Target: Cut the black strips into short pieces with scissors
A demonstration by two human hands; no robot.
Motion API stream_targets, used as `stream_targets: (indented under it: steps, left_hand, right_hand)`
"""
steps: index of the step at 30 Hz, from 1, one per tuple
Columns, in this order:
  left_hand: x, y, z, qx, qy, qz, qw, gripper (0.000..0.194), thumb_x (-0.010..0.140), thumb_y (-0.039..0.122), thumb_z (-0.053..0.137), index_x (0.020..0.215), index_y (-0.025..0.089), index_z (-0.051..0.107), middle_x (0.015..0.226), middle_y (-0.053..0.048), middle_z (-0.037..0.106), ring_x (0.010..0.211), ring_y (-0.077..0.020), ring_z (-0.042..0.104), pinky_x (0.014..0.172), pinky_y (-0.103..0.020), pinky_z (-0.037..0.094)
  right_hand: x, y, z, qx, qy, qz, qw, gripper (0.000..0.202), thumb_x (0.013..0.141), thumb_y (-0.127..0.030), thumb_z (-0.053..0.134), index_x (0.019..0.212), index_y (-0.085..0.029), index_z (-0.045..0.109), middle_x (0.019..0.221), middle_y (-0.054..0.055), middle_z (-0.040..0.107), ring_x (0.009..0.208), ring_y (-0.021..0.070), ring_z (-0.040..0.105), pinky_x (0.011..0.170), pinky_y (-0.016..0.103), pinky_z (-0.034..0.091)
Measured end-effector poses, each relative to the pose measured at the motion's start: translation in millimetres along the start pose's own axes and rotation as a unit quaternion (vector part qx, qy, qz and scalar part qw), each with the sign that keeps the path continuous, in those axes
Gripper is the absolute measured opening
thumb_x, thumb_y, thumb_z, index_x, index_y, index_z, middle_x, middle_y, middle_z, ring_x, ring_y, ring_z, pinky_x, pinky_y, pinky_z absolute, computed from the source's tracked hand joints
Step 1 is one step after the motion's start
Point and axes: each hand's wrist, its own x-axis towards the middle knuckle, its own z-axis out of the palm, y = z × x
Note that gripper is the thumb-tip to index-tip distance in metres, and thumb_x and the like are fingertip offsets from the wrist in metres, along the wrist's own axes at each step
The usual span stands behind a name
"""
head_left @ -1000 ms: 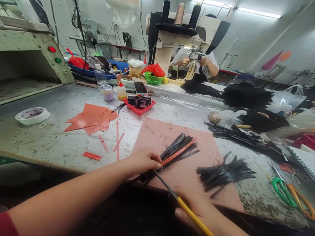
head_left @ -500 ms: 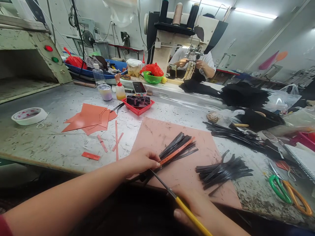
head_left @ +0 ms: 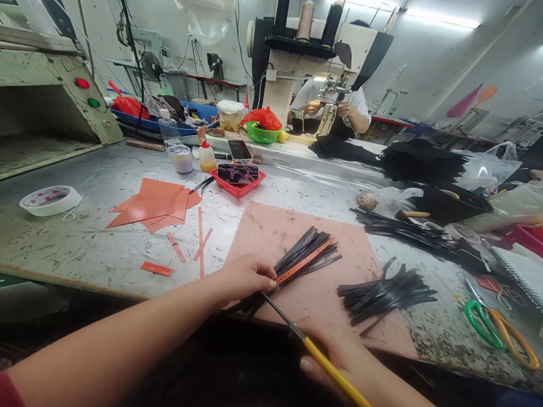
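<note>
The right hand [head_left: 333, 350] is curled round a slim, yellow-handled tool [head_left: 330, 367]. At the bench's [head_left: 102, 254] near edge, the left hand [head_left: 248, 277] pinches a narrow, straight orange strip [head_left: 307, 260], dotted dark along its near end, lying slantwise over thin, glossy black strips [head_left: 297, 246] on a pink mat [head_left: 263, 226].

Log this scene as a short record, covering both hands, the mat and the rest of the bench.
Left hand: fingertips at orange strip, which lies over black strips
Right hand: holds yellow-handled tool
Pink mat: under black strips; second black bundle overlaps its right edge
Bench, left: white tape roll, orange sheets
Bench, right: scissors
Bench, back: red mesh basket holding phone
</note>
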Motion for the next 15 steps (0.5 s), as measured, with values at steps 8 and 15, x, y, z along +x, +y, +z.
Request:
stream_targets:
  steps: [8,15]
  left_hand:
    - [-14.2,-17.8,-8.4,-0.037,-0.035,0.026,0.998,0.027,0.063,0.041,0.063,0.077,0.017,0.061,0.061,0.005,0.053,0.057,-0.0113,0.046,0.057,-0.024,0.037]
    - [-42.0,-59.1,-0.5,-0.044,-0.007,0.0,0.999,0.034,0.071,0.05,0.052,0.068,0.017,0.055,0.056,0.003,0.054,0.054,-0.0122,0.049,0.057,-0.025,0.039]
  right_hand:
    - [-0.1,6.7,3.0,0.05,-0.01,0.006,0.999,0.054,0.08,-0.065,0.039,0.094,-0.018,0.062,0.074,0.004,0.062,0.066,0.0178,0.056,0.066,0.027,0.046]
    - [1.0,7.1,12.3,0.069,-0.038,0.018,0.997,0.057,0.078,-0.067,0.04,0.091,-0.016,0.062,0.072,0.003,0.06,0.066,0.0171,0.055,0.062,0.026,0.044]
